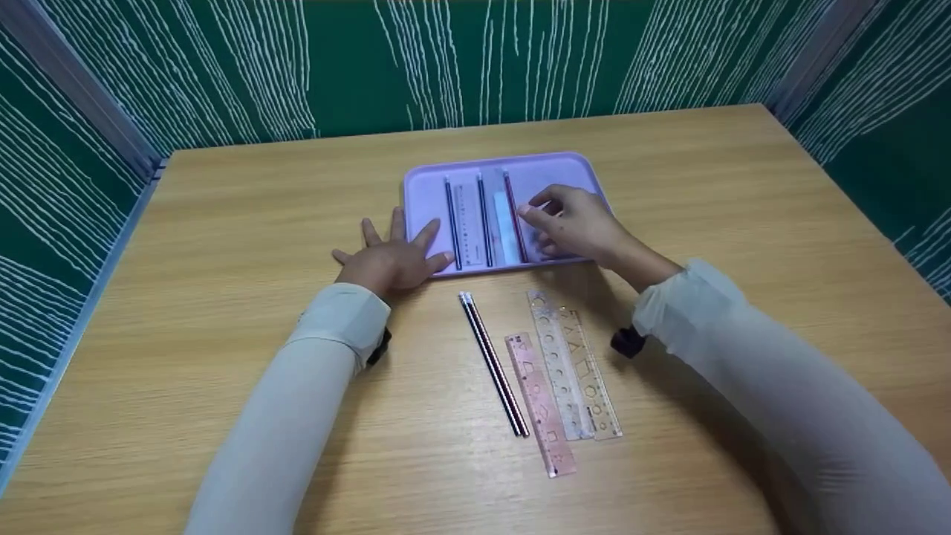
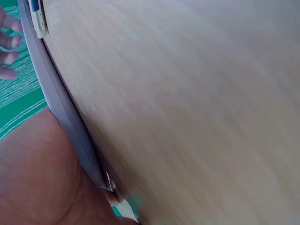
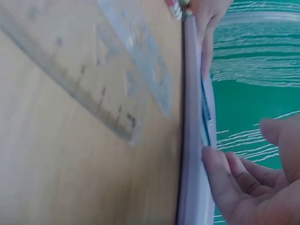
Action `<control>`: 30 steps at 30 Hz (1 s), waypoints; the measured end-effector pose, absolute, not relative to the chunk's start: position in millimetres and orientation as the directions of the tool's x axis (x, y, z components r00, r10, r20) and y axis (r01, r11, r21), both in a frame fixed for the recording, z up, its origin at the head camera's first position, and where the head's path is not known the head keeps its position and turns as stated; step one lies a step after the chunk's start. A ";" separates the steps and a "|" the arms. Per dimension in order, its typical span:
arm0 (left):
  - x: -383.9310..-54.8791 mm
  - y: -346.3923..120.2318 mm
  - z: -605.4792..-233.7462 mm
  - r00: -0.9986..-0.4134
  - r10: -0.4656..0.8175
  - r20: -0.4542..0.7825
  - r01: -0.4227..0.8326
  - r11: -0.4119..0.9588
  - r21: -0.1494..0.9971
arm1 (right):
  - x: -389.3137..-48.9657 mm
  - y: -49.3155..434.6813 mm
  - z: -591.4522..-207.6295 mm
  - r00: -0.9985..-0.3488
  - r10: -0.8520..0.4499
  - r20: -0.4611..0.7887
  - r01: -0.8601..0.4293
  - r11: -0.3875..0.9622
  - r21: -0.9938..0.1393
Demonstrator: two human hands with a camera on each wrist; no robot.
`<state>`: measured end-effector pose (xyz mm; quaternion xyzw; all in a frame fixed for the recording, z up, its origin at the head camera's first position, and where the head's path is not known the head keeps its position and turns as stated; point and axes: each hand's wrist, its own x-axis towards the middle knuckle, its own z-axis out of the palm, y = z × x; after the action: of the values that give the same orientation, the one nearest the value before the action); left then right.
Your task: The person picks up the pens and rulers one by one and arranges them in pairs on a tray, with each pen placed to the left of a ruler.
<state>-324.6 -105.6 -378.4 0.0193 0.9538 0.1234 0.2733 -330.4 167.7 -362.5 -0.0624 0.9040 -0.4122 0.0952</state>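
With the left grip splayed wide at the lilac tray, the right grip, loosely parted beside the red pencil, could brush it askew.

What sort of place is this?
Probably a small indoor booth or workstation: green panels with streaky white lines border a light-brown wood-grain table, which holds a shallow purple rectangular tray.
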 end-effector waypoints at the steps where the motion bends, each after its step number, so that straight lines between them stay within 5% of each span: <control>1: -324.7 -105.6 -378.5 -0.850 0.106 -0.515 -0.028 0.969 0.246 | -326.8 169.2 -360.7 -0.973 -0.199 -0.114 -0.045 0.655 -0.755; 30: -324.0 -105.0 -378.4 -0.852 0.102 -0.514 -0.041 0.965 0.260 | -226.7 199.5 -355.9 -0.926 -0.264 -0.271 -0.040 0.780 -0.624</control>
<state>-324.0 -105.0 -378.4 0.0162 0.9532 0.1316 0.2718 -226.7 199.5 -355.9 -0.0819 0.9272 -0.3210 0.1747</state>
